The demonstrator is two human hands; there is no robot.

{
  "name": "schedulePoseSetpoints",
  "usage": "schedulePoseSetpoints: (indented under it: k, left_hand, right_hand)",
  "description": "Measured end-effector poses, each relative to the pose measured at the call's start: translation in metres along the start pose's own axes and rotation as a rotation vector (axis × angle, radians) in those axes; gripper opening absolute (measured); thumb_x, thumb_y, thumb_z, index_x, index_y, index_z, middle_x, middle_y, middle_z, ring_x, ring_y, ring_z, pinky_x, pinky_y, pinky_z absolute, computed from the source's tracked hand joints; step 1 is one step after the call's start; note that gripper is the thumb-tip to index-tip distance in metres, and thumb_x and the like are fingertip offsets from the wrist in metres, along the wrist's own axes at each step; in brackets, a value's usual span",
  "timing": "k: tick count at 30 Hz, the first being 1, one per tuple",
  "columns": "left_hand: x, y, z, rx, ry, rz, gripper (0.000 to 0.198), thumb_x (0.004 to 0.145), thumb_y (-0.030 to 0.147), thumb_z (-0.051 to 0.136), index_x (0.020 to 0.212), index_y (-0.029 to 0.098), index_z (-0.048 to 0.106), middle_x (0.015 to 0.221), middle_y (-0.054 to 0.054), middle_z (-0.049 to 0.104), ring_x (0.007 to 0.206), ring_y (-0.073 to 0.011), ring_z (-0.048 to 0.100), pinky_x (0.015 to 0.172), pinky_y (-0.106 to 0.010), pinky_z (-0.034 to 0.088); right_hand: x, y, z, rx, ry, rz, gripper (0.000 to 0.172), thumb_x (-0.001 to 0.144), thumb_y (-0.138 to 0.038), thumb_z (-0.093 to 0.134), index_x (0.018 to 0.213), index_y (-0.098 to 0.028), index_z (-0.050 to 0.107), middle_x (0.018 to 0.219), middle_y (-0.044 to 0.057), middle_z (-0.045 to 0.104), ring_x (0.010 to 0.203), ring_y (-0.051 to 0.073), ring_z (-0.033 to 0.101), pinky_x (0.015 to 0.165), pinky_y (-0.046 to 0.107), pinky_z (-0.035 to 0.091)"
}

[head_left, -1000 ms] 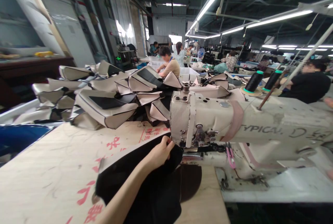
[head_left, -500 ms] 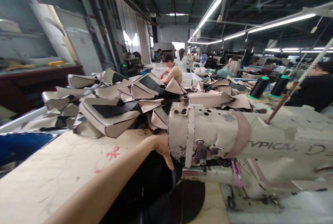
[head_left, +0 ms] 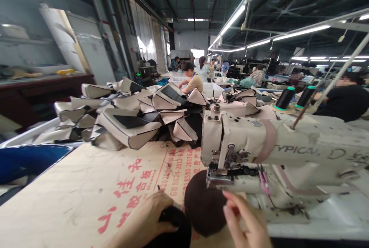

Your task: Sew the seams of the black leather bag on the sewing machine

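L hand clenched, R hand loose.

The left hand grips a black piece of fabric at the bottom edge. The right hand is open, with its fingers near a round dark brown piece. That piece lies on the wooden table with red writing, just under the needle part of the cream sewing machine. A pile of cream and black sewn covers sits behind. Two black thread spools stand past the machine. Other people sit far back.
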State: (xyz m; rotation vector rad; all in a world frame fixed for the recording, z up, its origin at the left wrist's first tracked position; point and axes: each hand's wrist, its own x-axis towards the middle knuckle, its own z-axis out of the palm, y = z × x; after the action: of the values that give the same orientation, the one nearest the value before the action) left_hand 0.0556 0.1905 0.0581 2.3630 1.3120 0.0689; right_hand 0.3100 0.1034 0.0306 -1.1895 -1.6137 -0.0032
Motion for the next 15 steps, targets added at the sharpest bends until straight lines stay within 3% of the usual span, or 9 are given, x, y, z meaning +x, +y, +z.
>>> schedulePoseSetpoints:
  k: [3,5,7,9,11,15]
  left_hand:
    - [-0.001,-0.009,0.013,-0.044,0.036,-0.121,0.026,0.064,0.042,0.067,0.083,0.024,0.065,0.083,0.001,0.065,0.08,-0.0184,0.057,0.069,-0.025,0.038]
    - [-0.004,-0.017,0.016,-0.063,0.074,-0.168,0.027,0.065,0.045,0.065,0.081,0.023,0.064,0.08,0.001,0.065,0.077,-0.0178,0.058,0.066,-0.024,0.038]
    - [-0.004,-0.021,0.017,-0.086,0.081,-0.186,0.028,0.066,0.046,0.063,0.079,0.022,0.063,0.077,0.001,0.066,0.074,-0.0172,0.059,0.063,-0.023,0.038]
    - [0.0,-0.018,0.018,-0.089,0.069,-0.179,0.027,0.067,0.046,0.061,0.078,0.021,0.062,0.076,0.001,0.065,0.072,-0.0173,0.059,0.061,-0.023,0.038]
    - [0.01,-0.011,0.02,-0.072,0.067,-0.157,0.026,0.067,0.045,0.061,0.077,0.022,0.061,0.076,0.0,0.065,0.073,-0.0179,0.059,0.06,-0.023,0.037]
    - [0.02,-0.002,0.022,-0.042,0.076,-0.096,0.021,0.065,0.04,0.063,0.079,0.024,0.062,0.077,0.002,0.066,0.076,-0.0185,0.06,0.061,-0.023,0.037]
  right_hand:
    - [0.028,-0.029,0.054,0.132,0.009,0.196,0.036,0.09,-0.026,0.043,0.123,-0.013,0.037,0.08,0.003,0.061,0.057,0.008,0.056,0.051,0.017,0.044]
    - [0.042,-0.038,0.072,0.167,0.142,0.32,0.033,0.091,-0.029,0.04,0.119,-0.012,0.037,0.082,0.005,0.06,0.06,0.009,0.057,0.052,0.018,0.045]
    - [0.045,-0.038,0.079,0.142,0.23,0.338,0.028,0.093,-0.03,0.037,0.114,-0.012,0.04,0.08,0.006,0.06,0.064,0.011,0.059,0.056,0.018,0.045]
    - [0.041,-0.028,0.078,-0.033,0.18,0.195,0.025,0.094,-0.028,0.034,0.11,-0.012,0.045,0.076,0.005,0.061,0.065,0.012,0.06,0.056,0.019,0.043]
    - [0.037,-0.014,0.069,-0.294,0.005,-0.025,0.021,0.093,-0.028,0.037,0.102,-0.015,0.052,0.068,0.003,0.061,0.06,0.013,0.059,0.052,0.021,0.039]
    - [0.047,-0.002,0.028,-0.555,-0.25,-0.285,0.022,0.089,-0.03,0.046,0.071,-0.021,0.054,0.055,-0.001,0.055,0.05,0.015,0.054,0.048,0.026,0.032]
